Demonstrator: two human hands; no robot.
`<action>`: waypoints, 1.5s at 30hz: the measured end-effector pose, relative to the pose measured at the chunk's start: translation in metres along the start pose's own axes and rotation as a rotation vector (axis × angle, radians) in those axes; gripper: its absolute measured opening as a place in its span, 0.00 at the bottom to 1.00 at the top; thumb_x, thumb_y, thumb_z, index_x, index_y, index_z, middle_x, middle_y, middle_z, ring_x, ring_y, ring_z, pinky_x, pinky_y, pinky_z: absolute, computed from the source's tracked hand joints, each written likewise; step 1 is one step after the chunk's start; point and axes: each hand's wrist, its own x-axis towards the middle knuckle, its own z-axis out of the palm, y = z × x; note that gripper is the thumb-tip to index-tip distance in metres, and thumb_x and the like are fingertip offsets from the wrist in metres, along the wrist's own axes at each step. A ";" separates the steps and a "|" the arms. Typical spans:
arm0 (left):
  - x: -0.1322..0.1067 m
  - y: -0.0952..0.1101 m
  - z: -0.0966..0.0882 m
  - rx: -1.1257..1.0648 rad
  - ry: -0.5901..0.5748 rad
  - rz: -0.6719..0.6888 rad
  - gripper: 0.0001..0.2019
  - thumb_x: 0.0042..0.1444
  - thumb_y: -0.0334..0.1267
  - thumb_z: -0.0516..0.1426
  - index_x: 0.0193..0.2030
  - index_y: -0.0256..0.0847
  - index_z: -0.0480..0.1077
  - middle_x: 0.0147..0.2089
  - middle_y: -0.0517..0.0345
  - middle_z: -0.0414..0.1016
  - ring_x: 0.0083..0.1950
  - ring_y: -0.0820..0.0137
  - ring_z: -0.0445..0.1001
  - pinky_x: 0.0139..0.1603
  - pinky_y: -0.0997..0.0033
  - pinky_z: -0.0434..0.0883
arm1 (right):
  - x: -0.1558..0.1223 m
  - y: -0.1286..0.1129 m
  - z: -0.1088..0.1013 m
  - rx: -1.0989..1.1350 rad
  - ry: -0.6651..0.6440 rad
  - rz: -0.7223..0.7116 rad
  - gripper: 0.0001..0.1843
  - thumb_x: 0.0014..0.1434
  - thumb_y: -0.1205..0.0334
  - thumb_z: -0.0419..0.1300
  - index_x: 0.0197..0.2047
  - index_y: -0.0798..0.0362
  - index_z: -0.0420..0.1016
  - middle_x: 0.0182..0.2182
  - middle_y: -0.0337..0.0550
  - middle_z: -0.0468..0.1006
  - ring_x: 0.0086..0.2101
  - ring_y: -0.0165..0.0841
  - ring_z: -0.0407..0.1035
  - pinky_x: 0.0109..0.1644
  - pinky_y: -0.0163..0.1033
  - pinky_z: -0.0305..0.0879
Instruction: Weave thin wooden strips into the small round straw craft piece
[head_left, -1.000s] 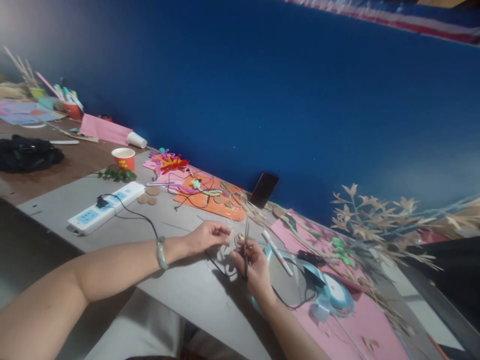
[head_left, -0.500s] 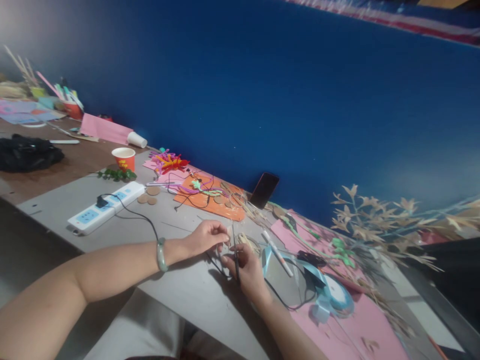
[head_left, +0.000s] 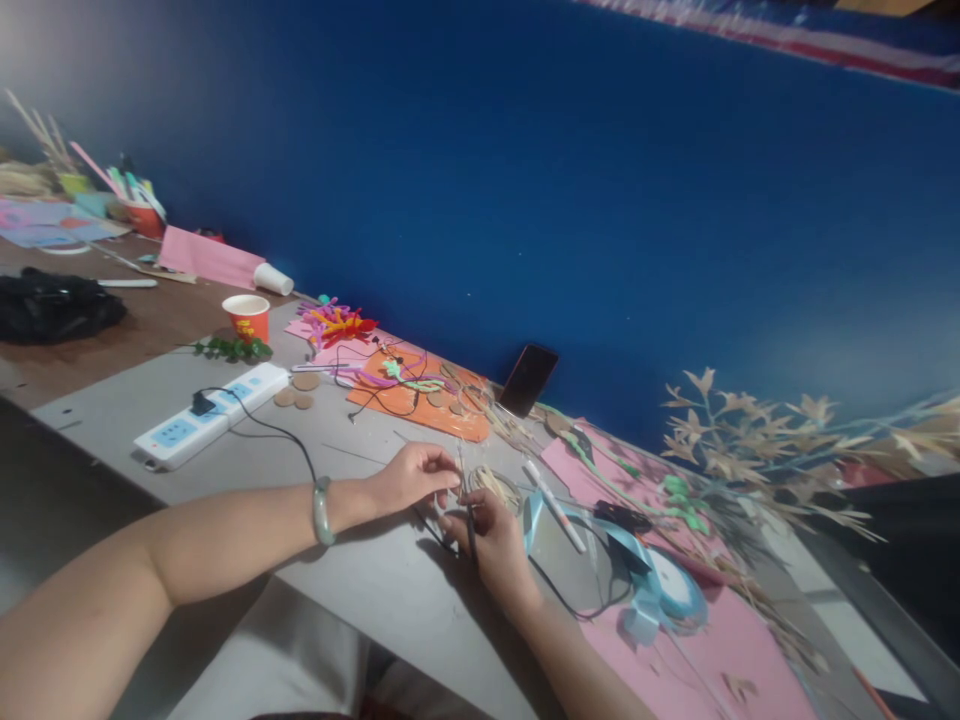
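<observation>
My left hand (head_left: 420,478), with a pale green bangle (head_left: 322,511) on its wrist, is closed in a pinch over the grey board. What lies between its fingertips is too small to make out. Close beside it, my right hand (head_left: 491,540) is wrapped round a slim dark tool (head_left: 472,530), whose thin tip points up past the left fingertips. The tool's exact kind cannot be told. Just behind the right hand lies a coil of pale raffia-like strands (head_left: 501,487). A black cable runs under both hands from the left.
A white power strip (head_left: 214,415) and a paper cup (head_left: 248,320) stand on the left. Behind are pipe cleaners (head_left: 337,322), orange card (head_left: 469,428) and a phone (head_left: 529,380) against the blue wall. On the right lie a white marker (head_left: 555,507), blue ribbon spool (head_left: 679,590) and dried stems (head_left: 709,425).
The tool in my right hand has tilted slightly, and its thin tip now sits lower and closer to the left fingertips. My left hand has barely moved.
</observation>
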 end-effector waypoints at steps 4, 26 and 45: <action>-0.001 0.002 0.000 -0.002 -0.010 -0.003 0.12 0.49 0.43 0.60 0.33 0.34 0.69 0.22 0.58 0.70 0.22 0.75 0.69 0.21 0.79 0.66 | 0.000 -0.002 0.000 0.020 0.011 0.024 0.27 0.37 0.50 0.72 0.34 0.52 0.64 0.20 0.37 0.75 0.20 0.32 0.67 0.22 0.34 0.60; -0.001 0.007 0.001 0.030 -0.002 0.009 0.11 0.49 0.41 0.60 0.31 0.33 0.69 0.26 0.56 0.72 0.23 0.77 0.68 0.21 0.80 0.64 | -0.002 -0.007 -0.001 0.022 0.076 0.047 0.24 0.36 0.48 0.72 0.29 0.51 0.65 0.15 0.33 0.68 0.14 0.27 0.59 0.15 0.31 0.50; 0.002 0.004 -0.003 0.175 -0.040 0.010 0.07 0.45 0.37 0.60 0.28 0.35 0.70 0.23 0.62 0.68 0.25 0.77 0.65 0.27 0.78 0.61 | -0.005 -0.021 -0.006 0.069 0.310 -0.145 0.24 0.41 0.53 0.70 0.38 0.51 0.66 0.28 0.44 0.78 0.27 0.36 0.72 0.24 0.36 0.69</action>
